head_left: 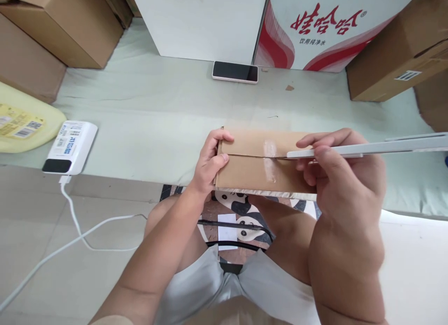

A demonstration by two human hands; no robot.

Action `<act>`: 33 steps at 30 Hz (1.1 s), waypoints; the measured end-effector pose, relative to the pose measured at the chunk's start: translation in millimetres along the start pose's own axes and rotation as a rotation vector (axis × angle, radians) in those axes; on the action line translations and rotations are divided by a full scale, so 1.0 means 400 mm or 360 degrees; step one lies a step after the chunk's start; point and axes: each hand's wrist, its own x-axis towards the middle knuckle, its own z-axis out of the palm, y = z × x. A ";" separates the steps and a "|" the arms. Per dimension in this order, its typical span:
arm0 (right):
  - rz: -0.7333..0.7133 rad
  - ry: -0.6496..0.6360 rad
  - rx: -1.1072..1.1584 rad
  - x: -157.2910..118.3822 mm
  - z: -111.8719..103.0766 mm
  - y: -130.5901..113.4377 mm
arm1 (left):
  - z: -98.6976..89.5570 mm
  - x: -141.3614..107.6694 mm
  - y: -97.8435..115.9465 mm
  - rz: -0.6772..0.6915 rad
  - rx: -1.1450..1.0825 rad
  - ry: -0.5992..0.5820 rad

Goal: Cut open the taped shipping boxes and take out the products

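A small brown cardboard box (245,171) lies at the table's front edge, its two top flaps meeting in a seam. A strip of clear tape (269,168) crosses that seam. My left hand (212,161) grips the box's left end, thumb on top and fingers round the far side. Closed round a long white utility knife (378,147), my right hand (343,161) is over the box's right part. The knife's thin tip points left and meets the seam just right of the tape. How deep the tip sits cannot be seen.
Behind the box lies a phone-like device (235,72) before a white carton (206,21) and a red-and-white water carton (315,31). Brown boxes (77,26) stand at far left, another (392,59) at right. A white power bank (72,145) with a cable (72,213) sits beside a yellow bottle (28,119).
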 end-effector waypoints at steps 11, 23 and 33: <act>-0.0042 0.0209 0.0077 0.001 0.003 -0.002 | -0.014 0.012 -0.009 0.0078 0.0078 -0.0042; -0.0581 0.1015 0.0525 -0.009 -0.058 0.044 | -0.046 -0.013 -0.019 0.0472 0.0451 0.0181; -0.0407 0.1196 0.0389 0.023 -0.045 0.082 | -0.047 -0.041 -0.033 0.0812 0.1124 0.0129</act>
